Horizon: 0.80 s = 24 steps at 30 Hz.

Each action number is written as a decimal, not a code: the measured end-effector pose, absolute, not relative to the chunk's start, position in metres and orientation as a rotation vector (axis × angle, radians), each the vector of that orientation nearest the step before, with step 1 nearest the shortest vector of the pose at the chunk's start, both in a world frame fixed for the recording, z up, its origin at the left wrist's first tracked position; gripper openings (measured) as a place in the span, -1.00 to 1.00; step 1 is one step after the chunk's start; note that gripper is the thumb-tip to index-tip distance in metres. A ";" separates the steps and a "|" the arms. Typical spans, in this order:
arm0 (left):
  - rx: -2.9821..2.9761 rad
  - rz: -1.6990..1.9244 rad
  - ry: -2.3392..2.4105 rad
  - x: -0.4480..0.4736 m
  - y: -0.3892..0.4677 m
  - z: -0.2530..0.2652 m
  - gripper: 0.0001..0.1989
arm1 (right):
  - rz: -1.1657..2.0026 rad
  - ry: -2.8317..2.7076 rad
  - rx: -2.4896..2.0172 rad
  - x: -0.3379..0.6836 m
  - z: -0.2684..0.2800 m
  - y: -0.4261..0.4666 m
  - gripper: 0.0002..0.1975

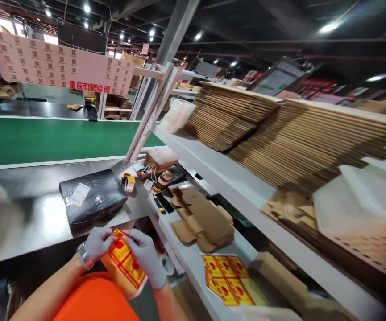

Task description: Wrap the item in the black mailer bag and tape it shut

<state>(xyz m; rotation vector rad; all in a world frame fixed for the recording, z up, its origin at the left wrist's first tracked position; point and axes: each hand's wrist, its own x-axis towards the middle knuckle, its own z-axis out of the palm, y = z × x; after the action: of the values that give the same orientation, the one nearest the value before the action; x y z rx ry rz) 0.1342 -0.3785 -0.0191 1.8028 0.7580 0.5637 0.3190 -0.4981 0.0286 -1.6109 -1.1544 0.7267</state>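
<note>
A person wearing pale gloves and an orange top stands at a packing bench. Both hands hold a sheet of yellow and red stickers (126, 263) close to the body, low in the middle of the view. The left hand (99, 243), with a metal wristwatch (83, 255), pinches the sheet's upper left edge. The right hand (147, 258) curls over its right side, fingers closed on the sheet near the top.

Just beyond the hands, on a shiny steel table (28, 214), lies a black plastic parcel (94, 196) with a white label. A small tape roll (129, 183) sits just beside its far right corner. Behind the table runs a green conveyor belt (52, 138).

To the right, a white counter (193, 254) carries a heap of flat brown cardboard pieces (204, 220) and, nearer the person, a second sticker sheet (228, 278) lying flat. Above it, a white shelf (219, 174) holds tall stacks of folded cardboard boxes (280, 133). A pink sign (59, 64) hangs over the belt.
</note>
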 end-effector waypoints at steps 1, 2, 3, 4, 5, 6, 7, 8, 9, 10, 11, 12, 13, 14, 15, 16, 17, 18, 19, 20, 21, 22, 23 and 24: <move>1.815 0.559 0.747 0.131 -0.374 -0.019 -0.65 | 0.714 -1.133 -1.608 0.314 0.028 -0.494 -0.69; 1.820 0.552 0.741 0.127 -0.369 -0.018 -0.65 | 0.700 -1.114 -1.601 0.309 0.026 -0.491 -0.69; 1.822 0.543 0.742 0.123 -0.364 -0.017 -0.65 | 0.683 -1.101 -1.590 0.304 0.024 -0.487 -0.69; 1.823 0.534 0.750 0.119 -0.360 -0.016 -0.65 | 0.661 -1.093 -1.577 0.300 0.022 -0.484 -0.70; 1.826 0.524 0.764 0.115 -0.356 -0.015 -0.65 | 0.634 -1.090 -1.566 0.296 0.019 -0.481 -0.73; 1.833 0.510 0.781 0.112 -0.352 -0.014 -0.64 | 0.607 -1.090 -1.558 0.292 0.016 -0.478 -0.76; 1.841 0.493 0.799 0.109 -0.348 -0.014 -0.63 | 0.581 -1.092 -1.552 0.289 0.013 -0.474 -0.79; 1.846 0.482 0.816 0.106 -0.345 -0.015 -0.62 | 0.559 -1.093 -1.547 0.285 0.010 -0.471 -0.82; 1.850 0.474 0.832 0.104 -0.341 -0.015 -0.62 | 0.543 -1.091 -1.542 0.281 0.008 -0.467 -0.83; 1.848 0.471 0.844 0.102 -0.338 -0.015 -0.62 | 0.529 -1.086 -1.535 0.278 0.006 -0.464 -0.84; 1.836 0.469 0.854 0.100 -0.335 -0.016 -0.61 | 0.518 -1.081 -1.527 0.275 0.005 -0.460 -0.84; 1.808 0.470 0.862 0.099 -0.332 -0.016 -0.58 | 0.505 -1.072 -1.520 0.274 0.004 -0.457 -0.83; 1.757 0.471 0.858 0.097 -0.329 -0.016 -0.55 | 0.492 -1.057 -1.515 0.275 0.004 -0.453 -0.82; 1.669 0.471 0.835 0.095 -0.327 -0.015 -0.52 | 0.486 -1.037 -1.517 0.277 0.004 -0.449 -0.81; 1.535 0.465 0.794 0.093 -0.324 -0.014 -0.49 | 0.498 -1.009 -1.522 0.281 0.004 -0.446 -0.80; 1.362 0.456 0.739 0.091 -0.322 -0.012 -0.45 | 0.527 -0.969 -1.523 0.287 0.005 -0.442 -0.78; 1.179 0.442 0.670 0.088 -0.320 -0.011 -0.42 | 0.572 -0.919 -1.513 0.293 0.005 -0.439 -0.75; 1.014 0.428 0.599 0.086 -0.319 -0.009 -0.39 | 0.629 -0.869 -1.491 0.300 0.006 -0.435 -0.71; 0.897 0.414 0.536 0.085 -0.318 -0.006 -0.36 | 0.688 -0.821 -1.458 0.308 0.008 -0.432 -0.66; 0.845 0.409 0.493 0.084 -0.317 -0.003 -0.33 | 0.743 -0.779 -1.418 0.314 0.009 -0.428 -0.61; 0.856 0.415 0.470 0.084 -0.318 -0.001 -0.29 | 0.796 -0.749 -1.375 0.320 0.010 -0.424 -0.57; 0.904 0.425 0.459 0.086 -0.319 0.002 -0.24 | 0.848 -0.731 -1.336 0.325 0.011 -0.419 -0.54; 0.968 0.434 0.458 0.089 -0.320 0.005 -0.21 | 0.898 -0.718 -1.300 0.329 0.012 -0.415 -0.50; 1.043 0.439 0.455 0.093 -0.322 0.007 -0.20 | 0.944 -0.711 -1.264 0.332 0.012 -0.410 -0.47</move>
<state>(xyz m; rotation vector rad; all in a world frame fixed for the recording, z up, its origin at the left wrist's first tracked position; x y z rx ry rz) 0.0927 -0.3220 0.0072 1.0433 0.4553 0.4392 0.3318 -0.4097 0.0122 -1.2645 -0.7113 0.9435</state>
